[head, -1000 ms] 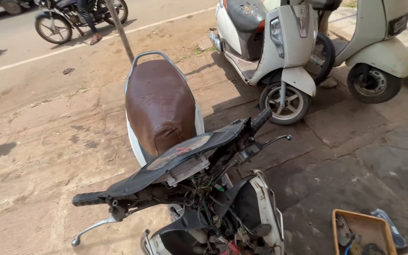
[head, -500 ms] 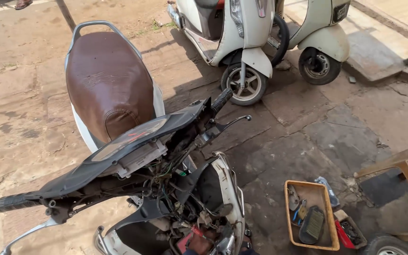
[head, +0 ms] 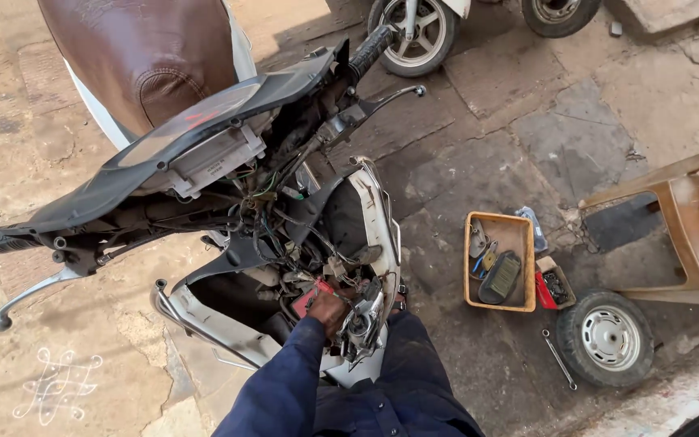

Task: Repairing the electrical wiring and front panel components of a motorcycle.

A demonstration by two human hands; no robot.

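One hand [head: 329,309], arm stretched forward in a blue sleeve [head: 281,380], reaches into the scooter's [head: 366,210] open front wiring; its fingers are hidden, so their state cannot be told.

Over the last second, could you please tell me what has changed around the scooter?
The view tipped downward, and a hand in a dark blue sleeve came into view, reaching into the scooter's opened front among the wiring. A small wheel and brown chair came into view. The scooter and orange tool tray stayed put.

At your three o'clock: tool tray [head: 471,275], small wheel [head: 606,336], loose spanner [head: 558,359], brown chair [head: 693,231]. Twelve o'clock: parked scooter's wheel [head: 414,36].
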